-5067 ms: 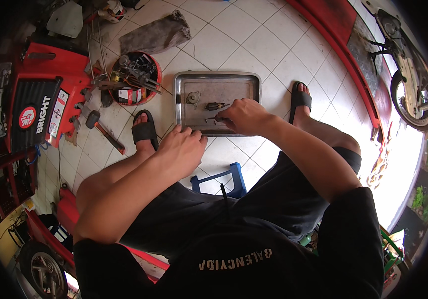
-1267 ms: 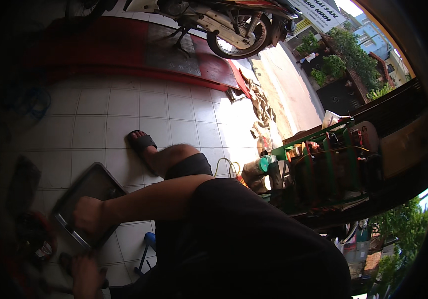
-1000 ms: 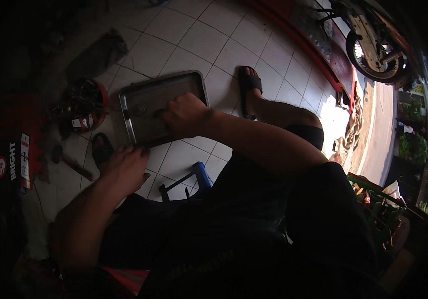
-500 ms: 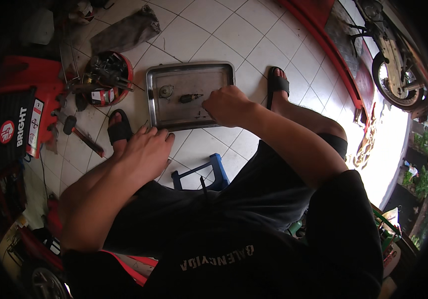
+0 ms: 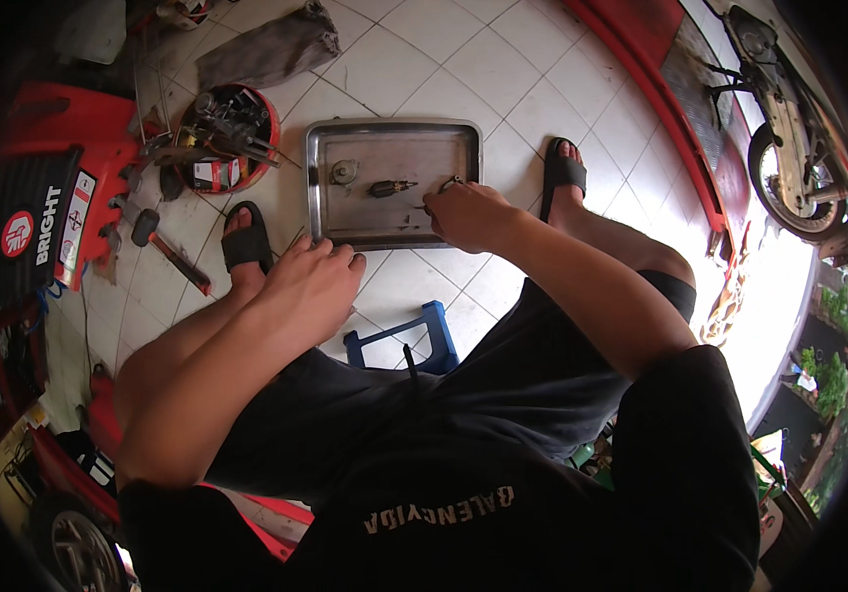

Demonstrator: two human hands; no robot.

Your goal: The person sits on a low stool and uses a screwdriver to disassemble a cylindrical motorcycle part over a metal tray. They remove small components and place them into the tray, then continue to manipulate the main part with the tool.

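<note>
A rimmed steel tray [image 5: 393,130] lies on the floor between my feet, holding a round metal part [image 5: 344,172], a dark cylindrical part [image 5: 389,188] and small pieces. My right hand [image 5: 468,215] is over the tray's right half, fingers closed around a small dark piece whose shape I cannot make out. My left hand [image 5: 315,286] hovers at the near left corner of the tray, back upward, fingers slightly bent and apart; its fingertips are near the rim, and whether they touch it is unclear.
Left are a red bucket of tools [image 5: 265,120], a hammer [image 5: 172,252] and a red machine [image 5: 83,109]. A blue stool [image 5: 436,335] is below me. A grimy cloth [image 5: 266,49] lies beyond the bucket. Right stand a red platform edge [image 5: 675,148] and a motorbike [image 5: 789,148].
The view swung toward the street and back to the tray. Since half a second ago, a small dark piece has come into sight at my right fingertips; my left hand stays near the rim.
</note>
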